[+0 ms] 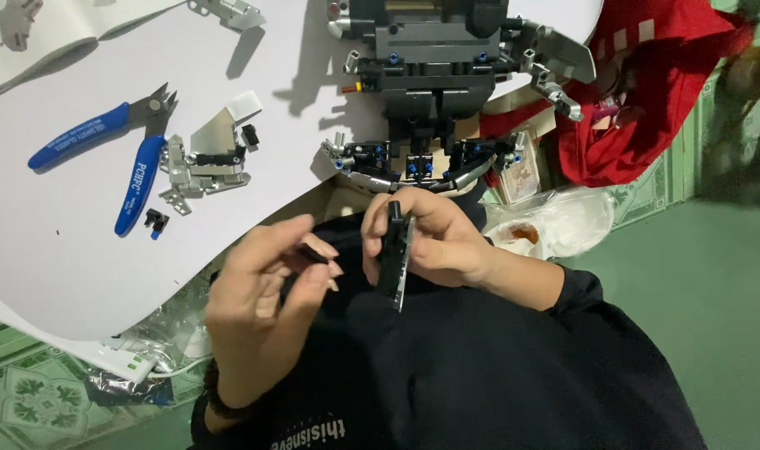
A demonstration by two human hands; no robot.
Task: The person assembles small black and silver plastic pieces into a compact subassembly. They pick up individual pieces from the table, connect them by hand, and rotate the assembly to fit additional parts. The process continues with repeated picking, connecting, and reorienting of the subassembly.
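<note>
My right hand (434, 237) grips a long black and silver brick piece (394, 258), held upright just below the table's edge. My left hand (267, 292) pinches a small black brick part (315, 252) between thumb and fingertips, a short gap to the left of that piece. A large black and grey brick-built model (434, 75) stands on the white table (55, 267) just beyond both hands, with blue pins along its lower edge.
Blue-handled cutting pliers (134, 158) lie at the table's left. A small grey and black sub-assembly (205, 158) and loose tiny parts (155, 222) sit beside them. A red cloth (647, 92) and plastic bags (563, 221) lie to the right. Green floor lies below.
</note>
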